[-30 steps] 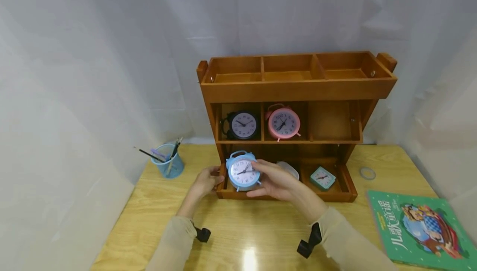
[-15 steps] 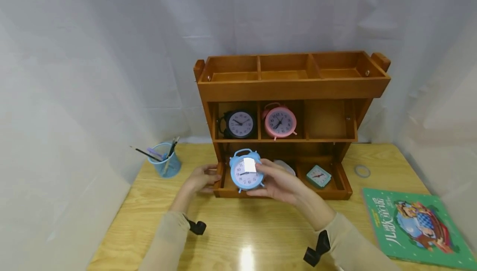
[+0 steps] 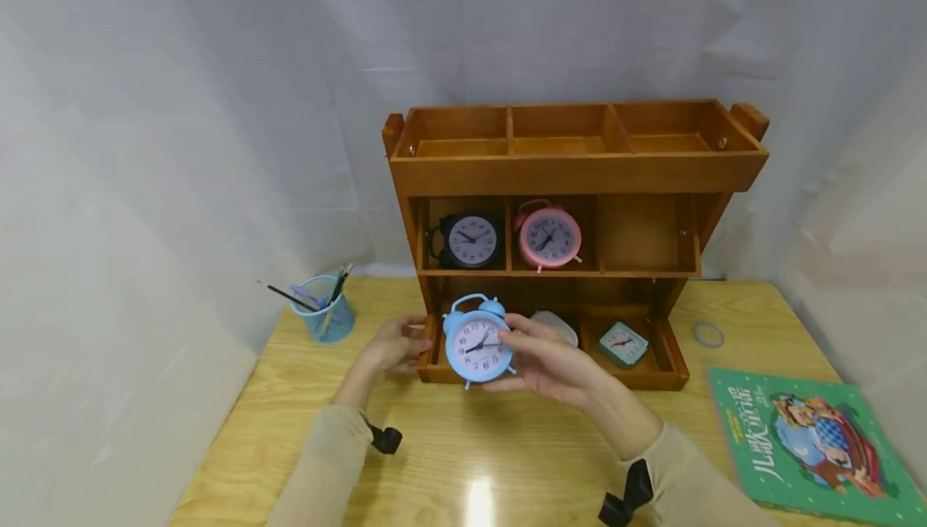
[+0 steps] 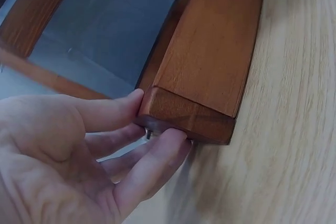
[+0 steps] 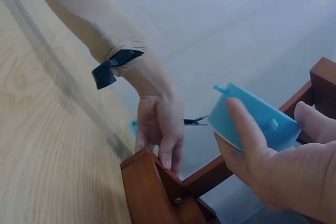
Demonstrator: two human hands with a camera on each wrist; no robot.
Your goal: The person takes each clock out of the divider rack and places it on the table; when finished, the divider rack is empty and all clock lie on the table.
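A light blue twin-bell alarm clock [image 3: 474, 358] is gripped by my right hand [image 3: 550, 362], thumb at the front edge of its dial. It overlaps the lower left compartment of the brown wooden shelf [image 3: 579, 176]. In the right wrist view, fingers wrap the side of the clock [image 5: 257, 114], clear of the wood. My left hand [image 3: 391, 346] holds the shelf's lower left front corner; in the left wrist view its thumb and fingers pinch the wooden end [image 4: 189, 116]. A black clock [image 3: 472, 240] and a pink clock [image 3: 550, 237] stand on the middle tier.
On the lower tier sit a small green square clock [image 3: 624, 344] and a whitish rounded object [image 3: 556, 326], partly behind my right hand. A blue pen cup [image 3: 329, 322] stands left on the table. Right lie a ring [image 3: 708, 335] and a green picture book [image 3: 811, 438].
My right hand has drawn the blue alarm clock slightly outward from the lower left compartment and tilted it a little. My left hand stays at the shelf corner.
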